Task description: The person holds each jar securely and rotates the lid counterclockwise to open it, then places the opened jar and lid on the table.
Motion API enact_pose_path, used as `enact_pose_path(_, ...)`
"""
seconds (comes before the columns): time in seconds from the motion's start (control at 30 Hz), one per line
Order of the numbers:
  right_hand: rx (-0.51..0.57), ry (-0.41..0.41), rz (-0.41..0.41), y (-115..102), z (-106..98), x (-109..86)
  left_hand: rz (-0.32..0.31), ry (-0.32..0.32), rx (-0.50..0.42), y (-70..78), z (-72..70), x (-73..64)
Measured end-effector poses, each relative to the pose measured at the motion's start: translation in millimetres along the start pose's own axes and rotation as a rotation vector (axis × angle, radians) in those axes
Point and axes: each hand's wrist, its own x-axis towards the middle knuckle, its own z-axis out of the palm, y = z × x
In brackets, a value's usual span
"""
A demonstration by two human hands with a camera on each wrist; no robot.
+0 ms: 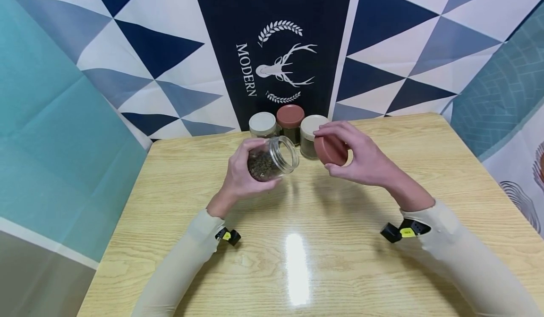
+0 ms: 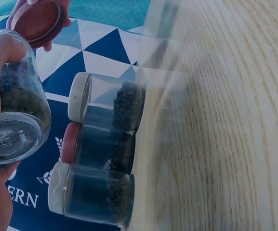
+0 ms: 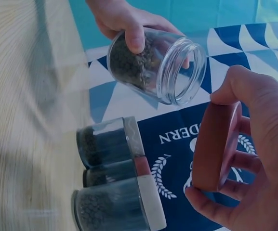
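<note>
My left hand point(image 1: 243, 170) grips an uncapped glass jar point(image 1: 265, 162) above the table, its mouth tipped toward the right. Dark granules point(image 3: 129, 62) lie inside, toward the jar's base. To the right, my right hand point(image 1: 361, 154) pinches a reddish-brown round lid point(image 1: 330, 149) by its rim, thumb on one side and fingers on the other. The lid stands on edge, apart from the jar mouth, as the right wrist view shows. In the left wrist view, the lid's hollow inner face point(image 2: 38, 21) shows past the jar.
Behind the hands, three lidded jars stand in a row by the wall: one with a white lid point(image 1: 262, 122), one with a red lid point(image 1: 290, 115), one with a cream lid point(image 1: 313, 125). Each holds dark granules. A patterned cloth point(image 1: 170, 33) hangs behind the wooden table point(image 1: 255, 269).
</note>
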Motion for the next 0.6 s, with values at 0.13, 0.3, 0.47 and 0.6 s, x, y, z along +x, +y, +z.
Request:
enact_pose_path(0.13, -0.070, -0.035, -0.008, 0.5, -1.1, 0.0, 0.001, 0.002, 0.004, 1.2, -1.4, 0.3)
enact_pose_path(0.3, -0.169, -0.084, -0.006, 0.9, -3.6, 0.9, 0.008, 0.005, 0.010, 0.0, -1.5, -0.4)
enact_pose_path(0.47, -0.242, -0.137, -0.010, 0.1, -7.0, 1.5, 0.020, 0.008, 0.014, -1.2, -0.5, -0.8)
enact_pose_path(0.6, -0.263, -0.159, -0.029, 1.0, -6.5, 1.5, 0.026, 0.011, 0.016, -1.2, 0.2, -1.1)
